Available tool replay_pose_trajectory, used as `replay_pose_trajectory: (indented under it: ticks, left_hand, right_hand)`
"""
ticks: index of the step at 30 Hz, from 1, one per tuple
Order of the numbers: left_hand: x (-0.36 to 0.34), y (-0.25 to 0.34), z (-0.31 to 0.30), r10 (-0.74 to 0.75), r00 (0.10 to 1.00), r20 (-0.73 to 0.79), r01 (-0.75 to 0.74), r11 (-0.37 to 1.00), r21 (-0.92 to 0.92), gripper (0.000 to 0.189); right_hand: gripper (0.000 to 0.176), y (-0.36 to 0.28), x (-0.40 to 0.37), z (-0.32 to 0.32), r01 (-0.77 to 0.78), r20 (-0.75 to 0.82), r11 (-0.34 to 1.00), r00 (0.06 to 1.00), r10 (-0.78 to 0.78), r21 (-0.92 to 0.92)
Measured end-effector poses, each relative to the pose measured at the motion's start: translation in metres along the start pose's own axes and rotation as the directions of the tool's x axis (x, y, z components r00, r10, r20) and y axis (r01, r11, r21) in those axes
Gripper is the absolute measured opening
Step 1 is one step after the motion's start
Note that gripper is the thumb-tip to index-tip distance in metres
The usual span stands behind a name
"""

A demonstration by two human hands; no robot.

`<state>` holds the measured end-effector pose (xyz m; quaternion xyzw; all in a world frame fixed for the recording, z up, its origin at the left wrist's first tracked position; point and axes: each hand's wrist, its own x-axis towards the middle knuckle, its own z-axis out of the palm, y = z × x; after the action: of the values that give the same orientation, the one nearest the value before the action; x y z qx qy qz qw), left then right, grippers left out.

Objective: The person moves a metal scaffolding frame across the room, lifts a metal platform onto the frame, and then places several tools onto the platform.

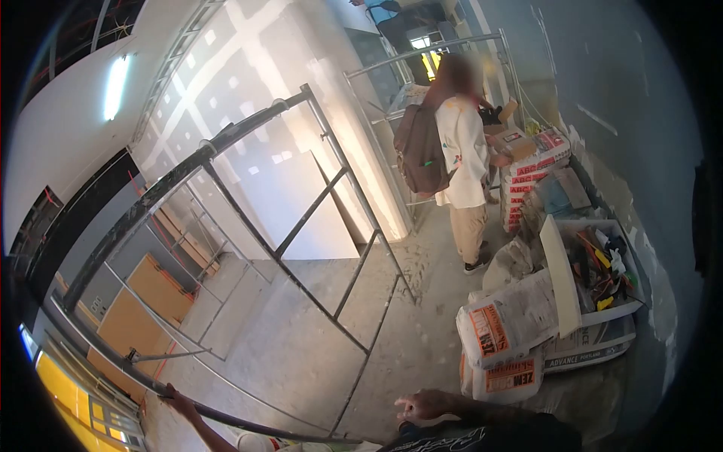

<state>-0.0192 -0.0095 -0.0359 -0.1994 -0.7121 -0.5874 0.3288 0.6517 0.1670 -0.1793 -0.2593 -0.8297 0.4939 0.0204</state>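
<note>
Clasping the scaffold rail point(226, 419), the left hand point(177, 399) was wrapped around it; the right hand point(422, 407), beside the rail, lay half-curled and empty. With only one hand holding on, a slip risked a fall.

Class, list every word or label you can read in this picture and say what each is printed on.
"ADVANCE PORTLAND": on the grey cement bag.
"ZEM": orange labels on the white sacks.
"ABC": red print on the stacked bags; the rest is blurred.
Smaller print on all of them: too small to read.
Scaffold bar in the left hand: no text visible.
</note>
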Motion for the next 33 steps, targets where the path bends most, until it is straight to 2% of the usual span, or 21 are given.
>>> replay_pose_trajectory:
  ticks: [3,5,10,13,15,18,24,27,31,33]
  left_hand:
    - [-0.009,0.02,-0.001,-0.009,1.0,-0.001,0.009,0.999,-0.038,0.061]
    - [-0.001,0.006,-0.001,-0.042,0.999,0.029,0.042,0.999,-0.018,0.062]
    - [-0.007,0.024,-0.004,-0.064,0.997,0.039,0.064,0.998,0.019,0.063]
    - [-0.004,0.014,-0.004,-0.087,0.995,0.044,0.089,0.995,-0.048,0.064]
    - [0.004,0.002,-0.002,-0.034,0.998,0.06,0.032,0.999,0.022,0.065]
    - [-0.002,0.008,-0.002,-0.042,0.999,0.021,0.042,0.999,-0.005,0.065]
    - [-0.005,0.023,-0.006,-0.087,0.994,0.059,0.085,0.996,0.038,0.066]
    - [-0.006,0.018,-0.002,-0.046,0.999,0.014,0.046,0.999,-0.006,0.066]
    - [-0.003,0.012,-0.003,-0.075,0.997,0.021,0.075,0.997,-0.017,0.064]
    - [-0.004,0.013,-0.002,-0.01,1.0,0.025,0.011,1.0,-0.029,0.063]
  right_hand:
    - [0.059,-0.003,-0.002,0.002,0.006,-0.008,1.0,1.0,-0.006,0.014]
    - [0.059,0.003,0.001,0.006,0.024,-0.011,1.0,1.0,-0.024,-0.004]
    - [0.056,0.004,0.004,0.006,0.029,-0.013,1.0,0.999,-0.029,-0.013]
    - [0.056,0.0,0.002,0.005,0.029,-0.014,0.999,0.999,-0.03,-0.037]
    - [0.056,-0.005,-0.001,0.003,0.025,-0.015,0.999,1.0,-0.026,-0.044]
    - [0.06,-0.013,-0.005,0.001,0.0,-0.015,0.999,1.0,0.0,-0.035]
    - [0.061,-0.01,-0.002,0.01,-0.025,0.019,0.999,1.0,0.025,-0.025]
    - [0.06,-0.01,-0.002,0.013,-0.016,0.003,1.0,1.0,0.016,-0.027]
    - [0.059,-0.012,0.001,0.023,0.003,0.041,1.0,0.999,-0.003,-0.009]
    - [0.058,-0.011,0.007,0.02,-0.002,0.063,1.0,0.998,0.004,-0.028]
